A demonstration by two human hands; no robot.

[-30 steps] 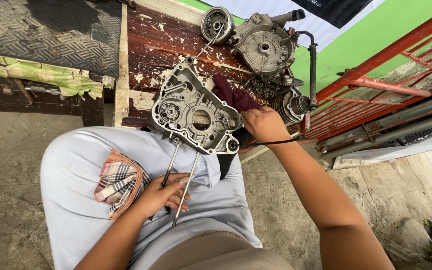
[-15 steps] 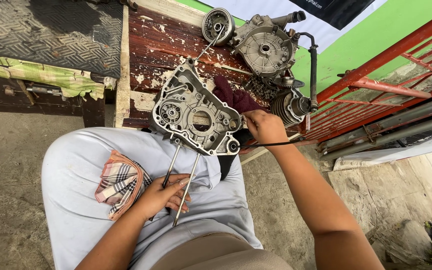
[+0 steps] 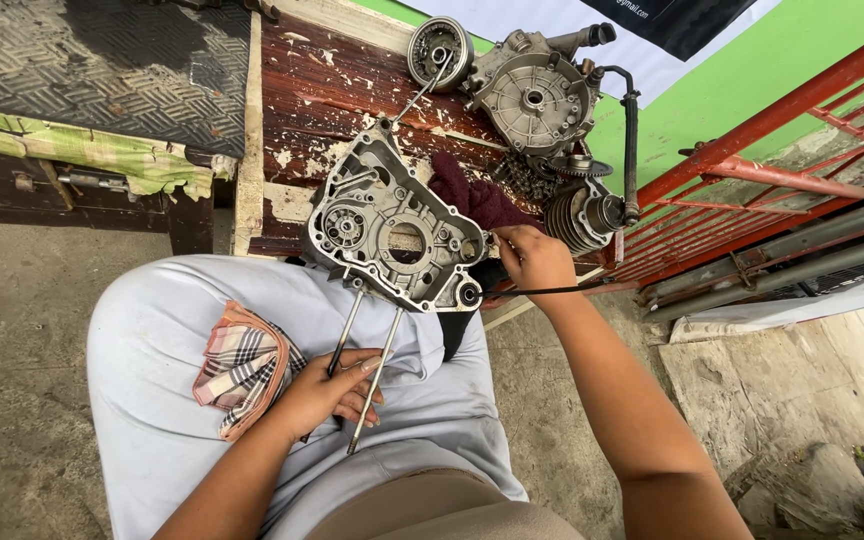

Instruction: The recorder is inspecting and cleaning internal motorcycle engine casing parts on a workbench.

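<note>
Aluminium crankcase half propped on lap, leaning against wooden bench. Left hand below it, curled round two long studs, steadying casting. Right hand at its right edge, fingers pinched on rim. Maroon rag just behind.

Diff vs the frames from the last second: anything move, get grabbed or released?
Almost nothing changed. The right hand shifted very slightly along the right edge of the engine crankcase half; nothing was picked up or let go. The left hand stays on the two long metal studs over the lap, the plaid cloth lies on the thigh, and the engine parts sit on the wooden bench as before.
</note>
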